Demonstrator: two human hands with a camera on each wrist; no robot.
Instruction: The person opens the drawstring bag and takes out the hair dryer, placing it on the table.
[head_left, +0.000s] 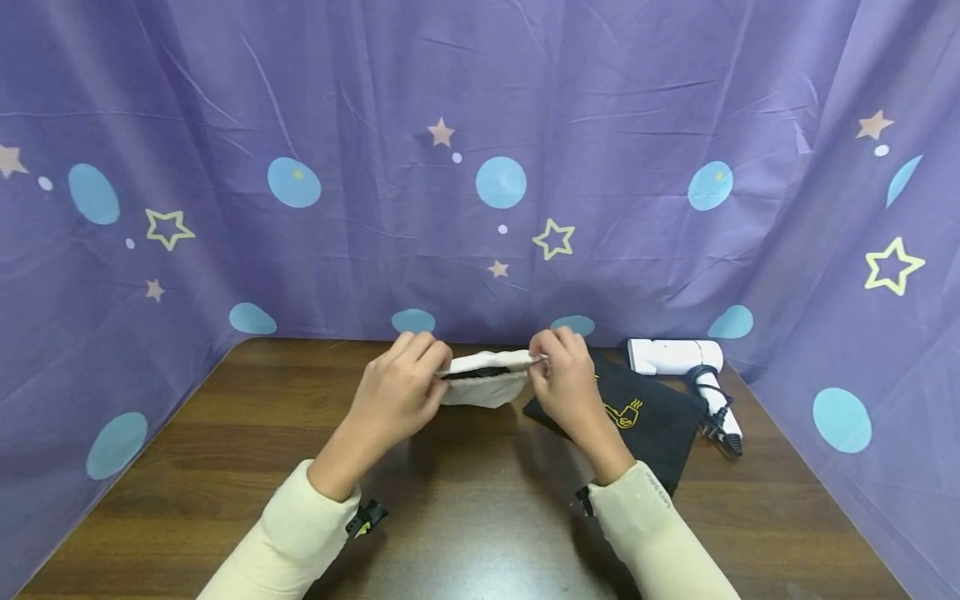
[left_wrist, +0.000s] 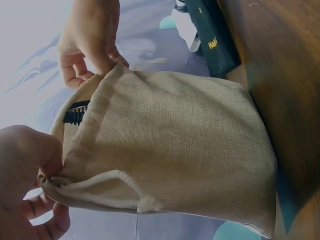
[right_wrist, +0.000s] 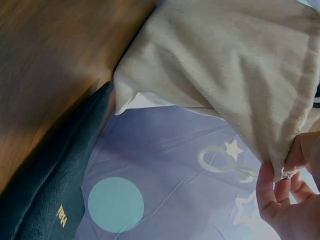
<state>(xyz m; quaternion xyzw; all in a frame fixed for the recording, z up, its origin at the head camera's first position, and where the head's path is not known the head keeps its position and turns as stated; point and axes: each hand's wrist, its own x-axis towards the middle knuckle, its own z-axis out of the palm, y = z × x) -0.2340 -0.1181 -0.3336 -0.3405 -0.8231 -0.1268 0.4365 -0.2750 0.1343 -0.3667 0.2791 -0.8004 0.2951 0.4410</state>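
A beige cloth drawstring bag (left_wrist: 170,130) hangs upright between my two hands, its mouth parted at the top. At one corner of the mouth my left hand (head_left: 401,383) pinches the hem between thumb and fingers. My right hand (head_left: 566,379) pinches the opposite corner the same way. Inside the opening shows a black toothed thing (left_wrist: 75,116), like part of a comb or brush; the rest of it is hidden by the cloth. A knotted white cord (left_wrist: 105,177) dangles beside the left hand, and another cord loop (right_wrist: 215,167) hangs near the right.
A black cloth bag (head_left: 667,417) with a yellow hair-dryer print lies on the wooden table (head_left: 225,467), behind and right of my right forearm. Beyond it rests a white hair dryer (head_left: 675,357) with its black cord wrapped. A purple patterned curtain (head_left: 375,208) encloses the table.
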